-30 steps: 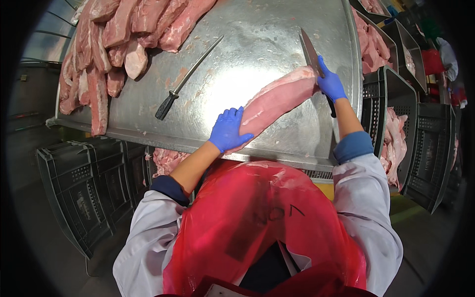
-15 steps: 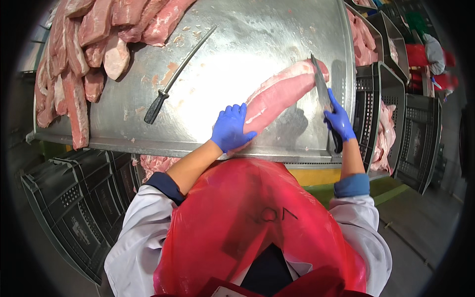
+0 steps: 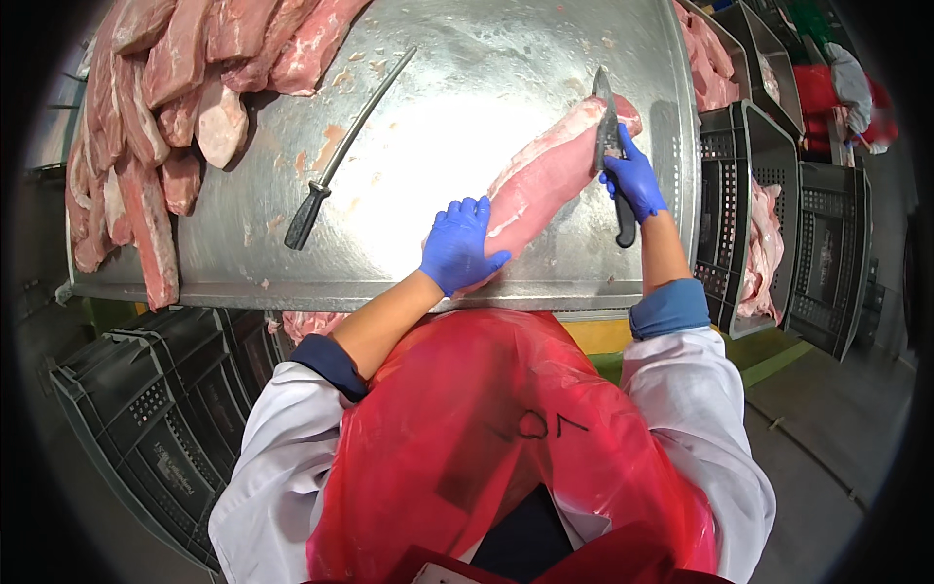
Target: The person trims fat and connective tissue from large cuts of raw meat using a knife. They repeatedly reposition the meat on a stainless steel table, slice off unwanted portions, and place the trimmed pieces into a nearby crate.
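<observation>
A long pale-pink pork loin (image 3: 545,180) lies slantwise on the steel table, its far end pointing up and right. My left hand (image 3: 457,243), in a blue glove, grips its near end from above, the thumb lying along the meat. In my right hand (image 3: 637,183), also gloved in blue, is a boning knife (image 3: 607,131) with a black handle, the fingers closed around it. Its blade lies over the loin close to the far end, tip pointing away from me. Whether the edge is in the meat I cannot tell.
A sharpening steel (image 3: 365,122) with a black handle rests on the steel table (image 3: 409,146) to the left. Behind it is a heap of pork loins (image 3: 136,127). Dark crates (image 3: 725,185) with meat stand along the right side, more crates (image 3: 165,419) at lower left. A person (image 3: 846,92) is at far right.
My right hand has moved away from me and to the left with the knife, and the blade has shifted left over the loin's far end. My left hand keeps its grip.
</observation>
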The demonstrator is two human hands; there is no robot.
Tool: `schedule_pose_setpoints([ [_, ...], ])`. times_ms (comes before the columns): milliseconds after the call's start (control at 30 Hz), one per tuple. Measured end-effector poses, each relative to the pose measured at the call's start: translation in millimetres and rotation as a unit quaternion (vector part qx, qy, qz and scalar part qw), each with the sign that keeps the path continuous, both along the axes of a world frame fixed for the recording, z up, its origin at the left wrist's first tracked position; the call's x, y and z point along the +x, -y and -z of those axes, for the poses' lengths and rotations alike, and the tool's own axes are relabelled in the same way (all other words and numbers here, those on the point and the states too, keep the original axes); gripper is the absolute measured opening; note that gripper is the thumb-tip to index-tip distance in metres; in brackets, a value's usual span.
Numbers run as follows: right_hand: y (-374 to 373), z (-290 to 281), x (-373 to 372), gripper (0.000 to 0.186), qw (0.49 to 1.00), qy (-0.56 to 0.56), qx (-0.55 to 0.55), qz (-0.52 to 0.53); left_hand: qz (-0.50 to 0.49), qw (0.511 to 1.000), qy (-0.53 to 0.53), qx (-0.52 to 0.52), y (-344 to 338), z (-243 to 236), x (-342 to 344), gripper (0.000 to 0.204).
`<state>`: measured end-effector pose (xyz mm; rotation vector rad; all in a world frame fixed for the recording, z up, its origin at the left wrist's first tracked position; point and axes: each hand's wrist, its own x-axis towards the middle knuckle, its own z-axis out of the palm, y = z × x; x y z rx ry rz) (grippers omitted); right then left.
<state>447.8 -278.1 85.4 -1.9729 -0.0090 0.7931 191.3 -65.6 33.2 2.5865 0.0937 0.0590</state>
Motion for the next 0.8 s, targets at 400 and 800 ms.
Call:
schedule_pose_setpoints([
  [400, 104.5, -48.3, -75.8, 0.085, 0.994, -0.009, 0.100, 0.037, -0.091, 0.991, 0.032, -0.088, 35.3, -30.5, 196.3, 0.054],
  [800, -10.6, 26.2, 34.8, 0.079, 0.995, 0.036, 0.095, -0.016, -0.219, 0.838, -0.197, -0.460, 10.5, 5.4, 279.2, 0.024],
])
